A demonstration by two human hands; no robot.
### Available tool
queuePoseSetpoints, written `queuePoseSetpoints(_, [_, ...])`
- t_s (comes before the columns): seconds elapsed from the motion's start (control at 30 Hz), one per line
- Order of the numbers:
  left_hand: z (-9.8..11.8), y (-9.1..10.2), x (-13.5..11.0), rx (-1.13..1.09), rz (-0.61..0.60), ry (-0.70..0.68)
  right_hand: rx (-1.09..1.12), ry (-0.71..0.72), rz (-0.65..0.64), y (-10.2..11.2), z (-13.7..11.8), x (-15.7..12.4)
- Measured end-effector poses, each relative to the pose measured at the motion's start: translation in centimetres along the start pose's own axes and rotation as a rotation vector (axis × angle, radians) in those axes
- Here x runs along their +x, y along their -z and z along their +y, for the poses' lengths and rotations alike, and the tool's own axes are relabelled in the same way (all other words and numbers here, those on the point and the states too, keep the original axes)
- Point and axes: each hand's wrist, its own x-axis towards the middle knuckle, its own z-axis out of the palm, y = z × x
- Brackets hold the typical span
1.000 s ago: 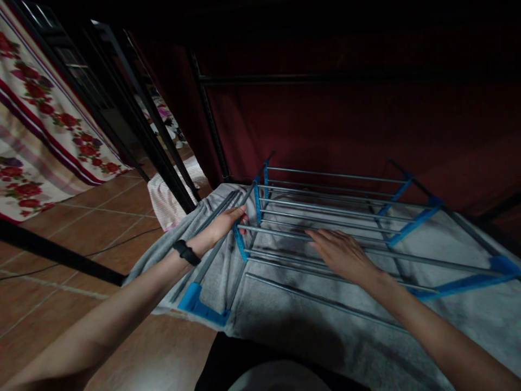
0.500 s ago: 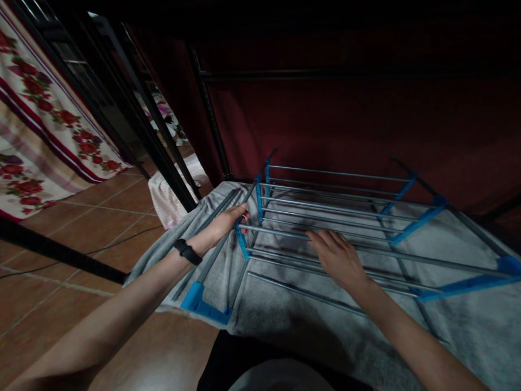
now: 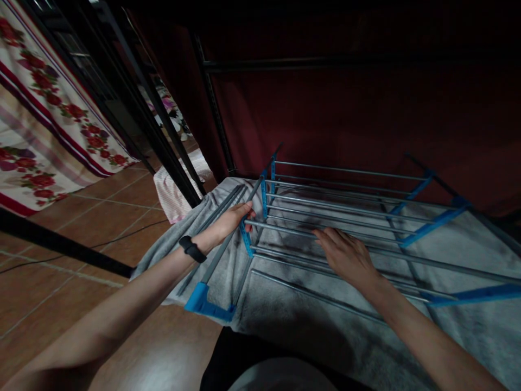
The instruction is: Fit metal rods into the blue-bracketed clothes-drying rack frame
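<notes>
A metal rod rack [image 3: 325,202] with blue plastic brackets lies on a grey blanket. My left hand [image 3: 235,218], with a black band on its wrist, is closed around the rack's left side pole beside a blue bracket [image 3: 246,242]. The near end of a long rod [image 3: 280,228] meets the bracket there. Farther along that rod my right hand [image 3: 345,254] is closed over it, palm down; its thumb is hidden. Below my left hand, a blue corner piece [image 3: 208,305] joins the pole's near end.
Loose grey poles [image 3: 220,210] lie at the blanket's left. The blanket [image 3: 285,320] reaches its edge above the tiled floor [image 3: 101,233]. Black frame posts [image 3: 152,136] stand left, with a flowered cloth [image 3: 49,108] beyond. A dark red curtain [image 3: 325,114] hangs behind the rack.
Both hands keep their grip. The view has shifted slightly, and hands and rack appear a little farther right. The rack's right end has moved right more than its left end.
</notes>
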Motion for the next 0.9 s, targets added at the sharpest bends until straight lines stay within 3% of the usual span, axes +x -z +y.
queuePoseSetpoints(0.13, [0.1,-0.1,0.0,-0.011,0.005,0.006,-0.042,0.036,0.094,-0.4,0.1,-0.1])
queuePoseSetpoints(0.3, [-0.2,-0.1,0.2,-0.042,0.015,0.005,-0.053,0.057,0.109,-0.4,0.3,0.0])
queuePoseSetpoints(0.67, [-0.3,0.0,0.4,-0.030,0.003,0.001,0.001,0.007,0.006,0.1,0.1,-0.1])
queuePoseSetpoints(0.9, [-0.3,-0.1,0.4,-0.032,-0.003,-0.010,0.014,-0.024,-0.131,0.8,0.4,0.3])
